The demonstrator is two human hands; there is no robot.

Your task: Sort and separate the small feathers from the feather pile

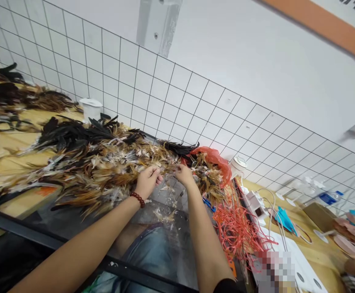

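Note:
My left hand (149, 180), with a dark red bead bracelet (137, 199) at the wrist, has its fingers curled in a pinch. What it holds, if anything, is too small to make out. Close by to the right, my right hand (184, 175) is also closed, its fingertips turned toward the left one and partly lost against feathers. Both hands hover at the front of a large heap of brown and tan feathers (104, 167). Long black feathers (70, 134) lie along its back. Bits of pale fluff (165, 213) are scattered on the dark glassy tabletop (153, 205) below.
A red plastic bag (215, 160) with more feathers stands right of my hands, above tangled red strings (238, 224). A white cup (91, 109) is behind the heap. Wire mesh (165, 93) runs along the wall. White adapters (257, 203) and cables lie at right.

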